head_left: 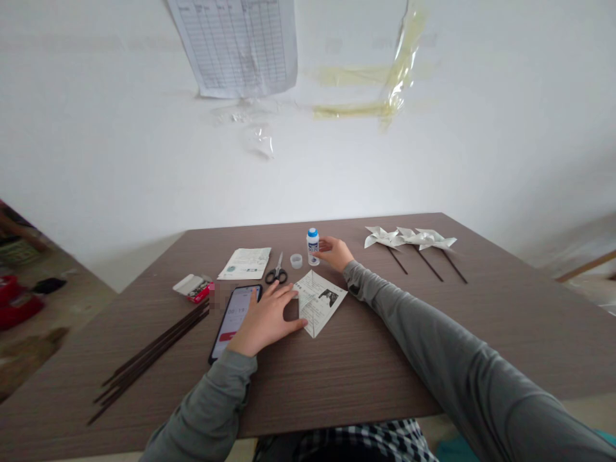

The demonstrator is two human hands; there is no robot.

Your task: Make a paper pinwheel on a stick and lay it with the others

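Note:
My left hand (265, 319) lies flat on the brown table (385, 359) with fingers spread, its fingertips pressing the left corner of a folded printed paper (319, 303). My right hand (335, 252) reaches further back and its fingers curl around a small white glue bottle (312, 246) with a blue cap, which stands upright. A small clear cap (296, 260) sits just left of the bottle. Both arms wear grey sleeves.
A phone (231, 319) with a lit screen lies under my left wrist. Scissors (277, 272), a paper sheet (244, 263) and a small red-and-white box (193, 287) lie behind it. Several dark sticks (149, 354) lie at left. Three paper pinwheels (409, 239) on sticks rest at back right.

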